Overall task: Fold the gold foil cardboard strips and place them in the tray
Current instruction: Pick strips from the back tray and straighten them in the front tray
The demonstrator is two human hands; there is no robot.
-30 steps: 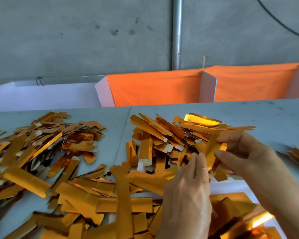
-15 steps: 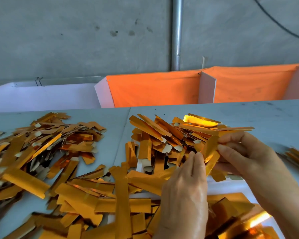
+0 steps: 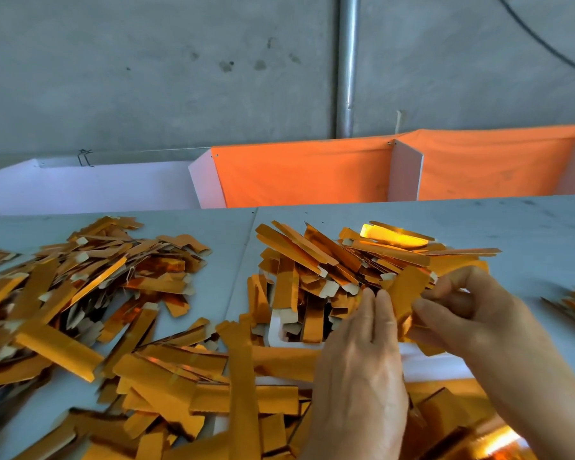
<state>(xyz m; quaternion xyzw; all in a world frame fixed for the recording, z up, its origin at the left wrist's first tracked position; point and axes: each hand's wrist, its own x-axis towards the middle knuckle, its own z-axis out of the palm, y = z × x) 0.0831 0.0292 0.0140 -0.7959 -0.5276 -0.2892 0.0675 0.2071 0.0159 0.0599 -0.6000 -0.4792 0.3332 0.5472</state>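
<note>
Hands meet over the right half of a grey table (image 3: 528,234). The left hand (image 3: 359,370) reaches up from the bottom edge, back of the hand toward the camera, its straight fingers held side by side with their tips against a gold foil strip (image 3: 407,295). The right hand (image 3: 468,310) comes in from the right with fingers curled, pinching that same strip between thumb and fingers. The strip stands nearly upright between the two hands, long axis running from lower left up to upper right, its top end leaning toward the far side of the table and its lower end hidden behind the fingers. Whether it is already creased cannot be told.

Just behind the hands lies a heap of strips (image 3: 329,260), most pointing diagonally from near right to far left, some with pale cardboard tabs showing. A second heap (image 3: 90,273) spreads over the left of the table, and a looser scatter (image 3: 186,370) covers the near edge, where one long strip (image 3: 243,376) runs straight toward the camera. A white tray (image 3: 429,363) sits beneath the hands; only part of its pale wall shows, with gold pieces lying inside at the lower right. Beyond the table stand orange fabric bins (image 3: 312,174) with white dividers, a grey wall, and a vertical metal pipe (image 3: 347,61).
</note>
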